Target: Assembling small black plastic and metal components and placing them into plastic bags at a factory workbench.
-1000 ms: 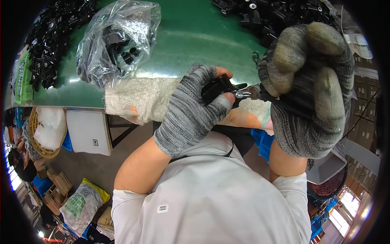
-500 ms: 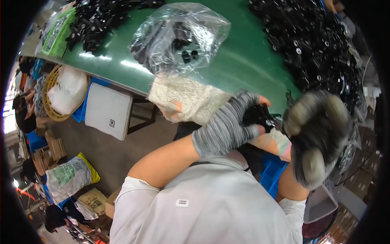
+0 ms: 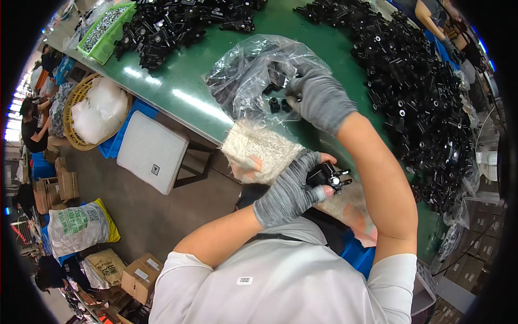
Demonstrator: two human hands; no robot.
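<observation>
My left hand (image 3: 290, 189), in a grey knit glove with bare thumb and fingertip, is closed round a small black part with metal pins (image 3: 329, 178) in front of my chest. My right hand (image 3: 324, 100), gloved too, reaches over the table to a clear plastic bag (image 3: 245, 67). Its fingers curl at the bag's right side; what they grip, if anything, is hidden. Inside the bag, dark pieces show. Two small black cylindrical pieces (image 3: 279, 105) lie by the bag's mouth, just left of my right fingers. A cream fuzzy cloth (image 3: 259, 151) drapes over the table's near edge.
Heaps of black parts cover the green table's right side (image 3: 402, 97) and far left (image 3: 162, 35). A green bin (image 3: 108, 32) holds small metal pieces. Left of the table stand a padded stool (image 3: 151, 148) and a yellow basket (image 3: 73, 116). People work beyond.
My right hand has gone from beside the held part, forward and left to the plastic bag. My left hand keeps the black part. The view has shifted, so the tabletop sits lower.
</observation>
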